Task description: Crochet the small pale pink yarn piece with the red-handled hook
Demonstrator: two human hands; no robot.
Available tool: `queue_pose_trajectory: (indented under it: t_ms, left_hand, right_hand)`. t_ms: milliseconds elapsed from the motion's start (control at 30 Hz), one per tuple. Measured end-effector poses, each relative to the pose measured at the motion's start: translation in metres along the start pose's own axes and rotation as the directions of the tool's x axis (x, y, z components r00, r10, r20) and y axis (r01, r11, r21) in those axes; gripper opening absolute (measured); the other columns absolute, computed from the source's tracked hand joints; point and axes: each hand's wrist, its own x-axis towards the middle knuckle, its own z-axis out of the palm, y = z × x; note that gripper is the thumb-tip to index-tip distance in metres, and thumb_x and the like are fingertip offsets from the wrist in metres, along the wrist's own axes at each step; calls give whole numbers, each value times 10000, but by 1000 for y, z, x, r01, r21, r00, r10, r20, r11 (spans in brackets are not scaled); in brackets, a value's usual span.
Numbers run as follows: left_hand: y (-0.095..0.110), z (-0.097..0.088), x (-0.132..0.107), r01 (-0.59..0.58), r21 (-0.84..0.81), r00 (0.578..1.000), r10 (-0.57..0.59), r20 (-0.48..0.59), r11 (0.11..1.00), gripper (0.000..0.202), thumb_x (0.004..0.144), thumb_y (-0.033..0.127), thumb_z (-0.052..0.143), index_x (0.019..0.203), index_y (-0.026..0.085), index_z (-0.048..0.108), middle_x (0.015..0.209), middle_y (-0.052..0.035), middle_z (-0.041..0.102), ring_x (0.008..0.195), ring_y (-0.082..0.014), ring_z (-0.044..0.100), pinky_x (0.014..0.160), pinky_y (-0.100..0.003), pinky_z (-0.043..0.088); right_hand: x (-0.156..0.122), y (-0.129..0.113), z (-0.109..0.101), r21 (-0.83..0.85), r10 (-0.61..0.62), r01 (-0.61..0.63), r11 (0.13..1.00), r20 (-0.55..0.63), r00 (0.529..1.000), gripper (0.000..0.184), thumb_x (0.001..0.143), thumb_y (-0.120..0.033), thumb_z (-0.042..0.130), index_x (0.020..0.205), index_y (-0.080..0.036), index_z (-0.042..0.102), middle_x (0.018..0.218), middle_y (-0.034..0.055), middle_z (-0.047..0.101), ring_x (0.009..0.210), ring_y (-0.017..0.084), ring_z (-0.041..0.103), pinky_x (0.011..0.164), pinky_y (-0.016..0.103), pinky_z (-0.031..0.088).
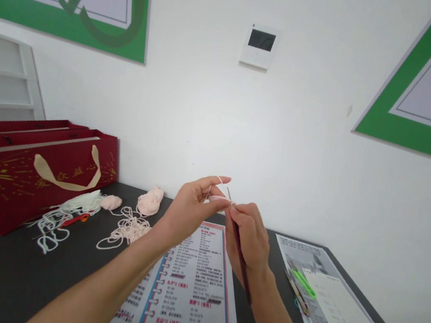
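Observation:
Both hands meet above the printed pattern sheet (207, 268) at the middle of the dark table. My left hand (197, 199) pinches a small piece of pale pink crochet work (218, 200), with a strand of yarn running over its raised index finger. In my right hand (250, 237) is a crochet hook (240, 251) with a dark red handle; its thin metal tip points up beside the pink piece. Fingers cover most of the work, so its shape is hard to make out. Loose pink yarn (130, 228) lies tangled left of the sheet.
Balls of pink yarn (150, 201), white yarn (70, 210) and an orange-red tool (76, 219) lie on the left by red gift bags (43, 173). On the right, papers (339, 309) hold a bright green item (303, 282) and small scissors-like tool (298, 294). A white wall stands behind.

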Motion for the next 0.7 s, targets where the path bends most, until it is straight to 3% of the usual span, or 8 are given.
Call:
queue_pose_trajectory:
  t_ms: [100,167,233,367,433,467,600,700]
  left_hand:
    - [2,-2,-1,-106,164,992,115,-43,981,405,783,240,717,1167,160,613,721,36,626,744,-112,585,845,-300,445]
    - [5,-4,-1,-145,242,984,165,-62,959,394,792,252,708,1165,162,616,740,27,625,755,-122,582,872,-318,442]
    - [6,-5,-2,-187,308,975,215,-61,933,380,804,251,695,1167,170,619,756,21,627,765,-127,583,899,-328,436]
    - [5,-6,-4,-293,406,945,327,-16,866,324,834,208,653,1158,188,635,782,13,630,828,-135,599,937,-319,421]
    - [6,-7,-5,-319,423,938,348,10,848,299,843,186,636,1142,190,645,784,9,629,850,-138,602,941,-313,419]
    - [6,-8,-5,-321,420,938,346,19,849,291,845,181,632,1135,189,648,787,7,631,856,-139,603,939,-312,420]
    - [12,-12,-4,-296,376,951,308,30,878,265,839,178,638,1103,180,648,778,9,630,831,-137,604,938,-318,426]
    - [15,-13,-5,-278,370,959,275,60,886,275,840,186,639,1114,180,640,766,14,628,807,-136,602,948,-334,422]
  right_hand:
    - [5,-16,-9,173,232,-229,958,5,973,198,866,-36,536,914,-226,505,795,13,574,692,142,544,596,275,469]
    - [8,-24,-14,320,396,-375,870,-3,918,170,876,-66,543,879,-231,504,780,-6,568,656,121,530,577,258,441]
    - [12,-28,-17,486,560,-494,721,12,828,143,885,-106,552,832,-230,505,737,-23,558,620,112,513,557,254,417]
    - [19,-25,-19,762,760,-577,292,181,624,185,897,-167,543,731,-221,482,593,-56,481,523,104,455,478,240,372]
    - [21,-22,-22,779,756,-590,214,250,605,214,900,-179,534,699,-217,472,570,-56,474,504,103,442,455,234,358]
    - [21,-21,-24,752,733,-603,265,249,633,205,898,-175,537,705,-216,485,585,-50,494,515,104,454,464,238,365]
    - [17,-19,-35,493,462,-481,725,169,870,140,851,-84,590,829,-219,558,776,-12,594,638,105,525,554,248,400]
    - [15,-17,-41,422,333,-384,821,191,923,176,836,-47,597,842,-219,556,819,-11,590,666,99,523,562,241,389]
